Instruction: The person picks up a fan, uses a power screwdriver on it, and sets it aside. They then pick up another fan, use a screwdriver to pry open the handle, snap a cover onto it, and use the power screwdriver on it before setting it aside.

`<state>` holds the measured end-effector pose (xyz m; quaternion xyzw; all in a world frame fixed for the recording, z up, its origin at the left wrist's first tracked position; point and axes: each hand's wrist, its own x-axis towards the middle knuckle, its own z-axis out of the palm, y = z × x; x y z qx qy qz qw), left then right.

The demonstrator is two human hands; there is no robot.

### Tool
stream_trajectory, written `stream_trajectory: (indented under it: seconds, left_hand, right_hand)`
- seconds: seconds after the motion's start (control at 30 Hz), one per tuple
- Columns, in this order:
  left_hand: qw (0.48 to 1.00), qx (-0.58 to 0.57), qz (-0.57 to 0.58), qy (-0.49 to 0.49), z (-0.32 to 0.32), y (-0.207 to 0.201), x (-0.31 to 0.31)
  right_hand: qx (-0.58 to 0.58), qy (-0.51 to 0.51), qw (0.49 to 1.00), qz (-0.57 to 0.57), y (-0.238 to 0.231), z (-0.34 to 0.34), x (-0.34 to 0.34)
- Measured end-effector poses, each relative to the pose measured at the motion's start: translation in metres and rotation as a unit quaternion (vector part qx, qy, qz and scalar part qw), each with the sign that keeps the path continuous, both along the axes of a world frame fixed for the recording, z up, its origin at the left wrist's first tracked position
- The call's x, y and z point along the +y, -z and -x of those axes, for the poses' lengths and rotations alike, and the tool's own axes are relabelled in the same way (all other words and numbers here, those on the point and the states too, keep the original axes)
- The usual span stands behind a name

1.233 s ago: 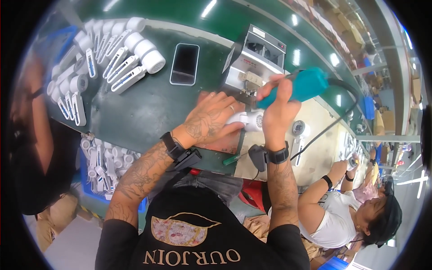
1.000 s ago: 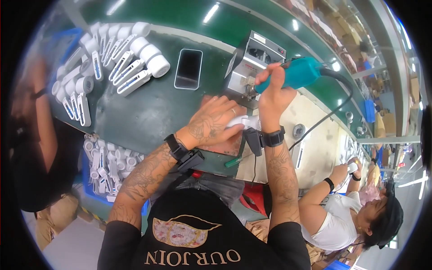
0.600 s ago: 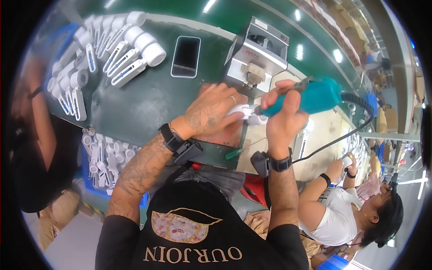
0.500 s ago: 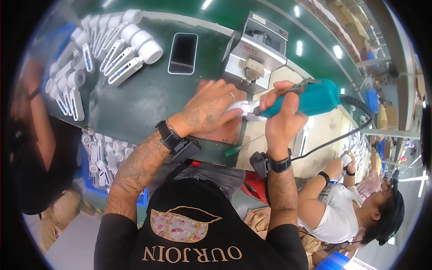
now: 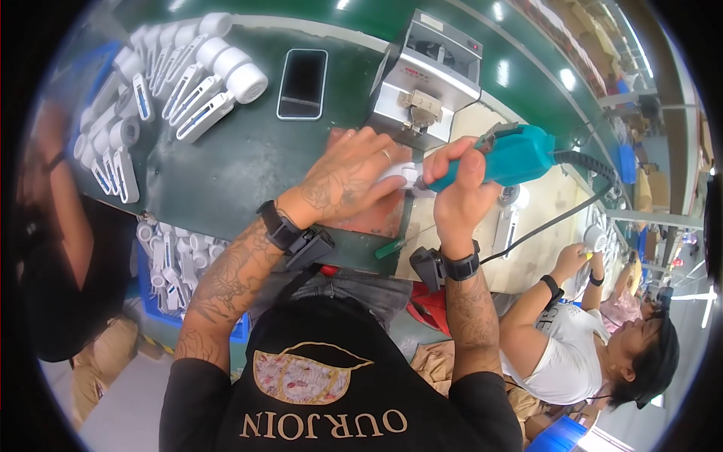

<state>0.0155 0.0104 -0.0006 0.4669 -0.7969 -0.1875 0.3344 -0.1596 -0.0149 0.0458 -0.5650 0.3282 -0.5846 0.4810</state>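
Fingers of the right hand (image 5: 463, 181) wrap firmly around a teal power screwdriver (image 5: 523, 154), whose body leans out to the right past the thumb while its tip points left at a white piece (image 5: 407, 175). Whether the tip touches the piece is too small to tell. The left hand (image 5: 354, 173), its back turned up, grasps that same white piece and hides most of it; only the end beside the tip shows. The piece is at the right-hand edge of a reddish-brown mat (image 5: 373, 222), which lies toward the near edge of the green worktop (image 5: 226, 169).

A black cord (image 5: 584, 160) loops from the screwdriver's rear back toward the right wrist. Close to the mat's near right corner lies a green-handled tool (image 5: 389, 248). Right of the mat, a beige sheet (image 5: 482, 241) covers the worktop and carries a white device (image 5: 506, 230) with a round head.

A silver-grey machine (image 5: 425, 90) stands at the far edge; left of it lies a phone (image 5: 303, 84). White handheld devices (image 5: 247, 83) crowd the far left corner. Below the near edge, at the left, a blue crate (image 5: 241, 330) holds many white parts (image 5: 172, 264). Off to the right, a co-worker (image 5: 557, 354) in a white shirt holds a white object (image 5: 595, 239).
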Motion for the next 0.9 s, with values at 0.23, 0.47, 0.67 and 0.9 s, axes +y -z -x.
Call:
stream_trajectory:
  seconds: [0.23,0.47,0.67,0.9]
  left_hand:
    - [1.0,0.002,0.024,-0.008,0.006,0.0,0.0]
    - [0.994,-0.006,0.108,0.003,0.006,-0.005,0.019]
    - [0.998,-0.022,0.056,-0.007,-0.003,-0.006,0.038]
    - [0.932,0.241,-0.003,-0.271,-0.092,-0.015,0.073]
  right_hand:
    - [-0.042,0.014,0.999,0.007,0.006,0.005,0.004]
    - [-0.041,0.034,0.998,-0.023,-0.006,0.019,0.04]
    - [-0.091,0.059,0.994,-0.003,-0.02,0.028,0.072]
    - [-0.068,0.039,0.997,-0.012,0.001,0.053,0.103]
